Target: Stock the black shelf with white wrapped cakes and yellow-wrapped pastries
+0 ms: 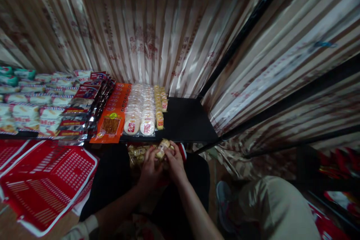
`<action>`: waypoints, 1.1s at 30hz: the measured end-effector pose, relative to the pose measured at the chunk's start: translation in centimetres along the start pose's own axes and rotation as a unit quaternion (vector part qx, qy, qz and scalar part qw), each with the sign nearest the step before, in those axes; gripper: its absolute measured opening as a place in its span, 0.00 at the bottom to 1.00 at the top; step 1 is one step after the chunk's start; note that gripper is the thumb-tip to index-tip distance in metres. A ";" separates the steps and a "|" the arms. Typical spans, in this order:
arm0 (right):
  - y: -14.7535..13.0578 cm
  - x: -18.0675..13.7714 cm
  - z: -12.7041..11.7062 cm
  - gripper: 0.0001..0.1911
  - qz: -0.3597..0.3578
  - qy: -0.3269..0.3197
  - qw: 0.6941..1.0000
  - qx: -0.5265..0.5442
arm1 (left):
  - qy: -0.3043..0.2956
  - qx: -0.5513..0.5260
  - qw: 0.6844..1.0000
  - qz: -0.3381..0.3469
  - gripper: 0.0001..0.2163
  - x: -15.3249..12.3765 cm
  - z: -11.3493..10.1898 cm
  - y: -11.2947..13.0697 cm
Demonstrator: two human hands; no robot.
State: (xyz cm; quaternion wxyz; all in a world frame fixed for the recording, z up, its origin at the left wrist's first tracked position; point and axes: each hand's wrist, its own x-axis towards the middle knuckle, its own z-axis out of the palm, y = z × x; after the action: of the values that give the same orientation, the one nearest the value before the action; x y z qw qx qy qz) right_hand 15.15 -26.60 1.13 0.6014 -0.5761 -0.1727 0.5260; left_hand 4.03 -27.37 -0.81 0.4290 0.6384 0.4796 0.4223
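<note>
Head camera: a golden packet [163, 146] is grasped by the fingers of both the left hand [150, 165] and the right hand [174, 161], near the front edge of the black shelf [187, 118]; similar golden packs [137, 153] are seen beside it, and white round packs [147, 109] are carried by the shelf.

Packets [77, 110] on shelf [185, 120], curtain [146, 33] behind, hands [151, 165] before, basket [53, 183] left

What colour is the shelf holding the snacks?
The shelf is black, seen best in the head view.
</note>
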 end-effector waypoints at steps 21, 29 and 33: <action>-1.8 3.5 -1.6 0.32 -0.132 0.052 0.976 -0.163 | 0.049 -0.335 0.896 -0.287 0.20 5.5 1.8 2.7; -6.4 3.2 -3.2 0.21 -0.367 -0.099 0.771 -0.511 | -0.045 -0.035 0.991 -0.121 0.11 7.8 -0.1 4.4; -7.2 3.8 -3.5 0.20 -0.374 -0.131 0.758 -0.518 | -0.077 0.035 0.994 -0.067 0.08 9.6 -0.3 5.3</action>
State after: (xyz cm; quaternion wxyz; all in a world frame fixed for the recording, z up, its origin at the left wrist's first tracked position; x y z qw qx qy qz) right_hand 22.57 -23.63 4.98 0.3315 -0.6145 -0.6977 0.1604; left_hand 6.88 -18.88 5.54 0.4690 0.6501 0.5016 0.3253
